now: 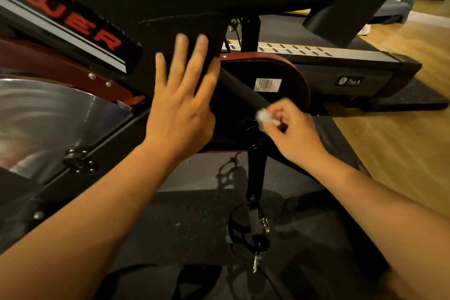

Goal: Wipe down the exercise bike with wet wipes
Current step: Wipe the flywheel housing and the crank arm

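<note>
Nearest to the camera, two bare forearms reach forward over one dark rubber mat [190, 221] that lies under the exercise bike [114, 134]. Over the middle of the mat one pedal [255, 224] with a strap hangs down at the end of one black crank [255, 165].

A little further, the left hand [180, 105] lies flat on the black frame of the bike. Its fingers are straight and spread apart, and it holds nothing. To the left of this hand there is one big silver wheel [48, 124], near the left edge of the bike.

The right hand [292, 134] has its fingers curled, and its fingertips pinch one small crumpled white wipe [265, 115]. The wipe is pressed at the lower end of one slanted black tube [243, 90], just above the place where the crank joins the bike. The two hands are near each other but do not touch.

Behind the tube there is one rounded cover with a red edge [294, 73], and on it one white sticker [267, 84] with a bar code. On the upper left part of the frame, red letters [85, 29] read "WER".

Furthest away, behind the bike, stands one treadmill [316, 66] with a small label on its side. On the right there is a wooden floor [401, 143], next to the right edge of the mat.
</note>
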Demonstrator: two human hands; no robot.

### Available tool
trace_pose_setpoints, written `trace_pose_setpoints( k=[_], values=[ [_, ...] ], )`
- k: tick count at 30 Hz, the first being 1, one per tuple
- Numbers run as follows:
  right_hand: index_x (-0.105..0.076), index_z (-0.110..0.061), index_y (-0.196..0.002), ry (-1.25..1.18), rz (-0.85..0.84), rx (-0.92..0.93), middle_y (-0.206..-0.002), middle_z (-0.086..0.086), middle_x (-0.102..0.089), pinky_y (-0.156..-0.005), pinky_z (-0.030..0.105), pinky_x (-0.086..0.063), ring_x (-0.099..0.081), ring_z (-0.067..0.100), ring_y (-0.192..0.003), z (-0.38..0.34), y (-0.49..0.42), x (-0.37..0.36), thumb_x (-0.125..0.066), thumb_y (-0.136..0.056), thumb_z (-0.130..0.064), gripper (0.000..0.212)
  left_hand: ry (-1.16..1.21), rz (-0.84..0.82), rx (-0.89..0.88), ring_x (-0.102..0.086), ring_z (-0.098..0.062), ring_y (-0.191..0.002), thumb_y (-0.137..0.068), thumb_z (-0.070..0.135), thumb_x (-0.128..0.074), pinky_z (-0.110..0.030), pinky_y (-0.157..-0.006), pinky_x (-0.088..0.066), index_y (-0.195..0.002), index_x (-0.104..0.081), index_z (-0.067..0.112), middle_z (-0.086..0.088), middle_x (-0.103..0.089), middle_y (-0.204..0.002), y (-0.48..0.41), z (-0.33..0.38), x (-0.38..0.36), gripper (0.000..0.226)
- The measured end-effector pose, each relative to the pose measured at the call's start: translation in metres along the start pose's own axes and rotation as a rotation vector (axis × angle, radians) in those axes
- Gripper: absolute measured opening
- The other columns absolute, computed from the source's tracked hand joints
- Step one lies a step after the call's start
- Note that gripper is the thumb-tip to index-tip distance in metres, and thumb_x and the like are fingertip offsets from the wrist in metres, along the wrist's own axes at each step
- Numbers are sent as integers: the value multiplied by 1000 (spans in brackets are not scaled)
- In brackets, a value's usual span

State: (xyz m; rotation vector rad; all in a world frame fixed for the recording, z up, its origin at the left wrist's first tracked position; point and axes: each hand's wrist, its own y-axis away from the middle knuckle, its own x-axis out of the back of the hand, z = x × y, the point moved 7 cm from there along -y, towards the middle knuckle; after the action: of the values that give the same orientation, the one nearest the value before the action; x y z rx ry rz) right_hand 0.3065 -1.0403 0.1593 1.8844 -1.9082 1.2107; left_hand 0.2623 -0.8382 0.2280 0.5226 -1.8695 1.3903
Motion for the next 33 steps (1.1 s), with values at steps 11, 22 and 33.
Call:
trace_pose_setpoints(
  k=[11, 22, 33],
  values=[
    [-67, -18, -88, 159, 76, 315, -73, -4, -62, -68, 24, -42, -58, 16, -70, -77, -22, -20, -67, -87, -21, 3, 678, -751, 565, -60, -31, -73, -94, 59, -48, -35, -56, -46, -101, -52, 18, -6, -58, -81, 106, 97, -133, 41],
    [-73, -7, -97, 249, 210, 586, -95, 8, -72, -84, 22, -46, -66, 20, -89, -148, -31, -36, -59, -85, -4, 19, 129, 18, 447, -14, -39, -147, -78, 30, -61, -56, -119, -15, -151, -26, 5, -22, -17, -159, 93, -43, -40, 84],
    [-72, -11, -87, 341, 197, 411, -81, 8, -67, -67, 31, -45, -62, 26, -73, -186, -37, -74, -59, -80, -15, 15, 59, -332, 331, -34, -38, -139, -79, 30, -62, -50, -109, -35, -147, -37, 12, -16, -30, -154, 161, -81, -64, 74]
  ],
)
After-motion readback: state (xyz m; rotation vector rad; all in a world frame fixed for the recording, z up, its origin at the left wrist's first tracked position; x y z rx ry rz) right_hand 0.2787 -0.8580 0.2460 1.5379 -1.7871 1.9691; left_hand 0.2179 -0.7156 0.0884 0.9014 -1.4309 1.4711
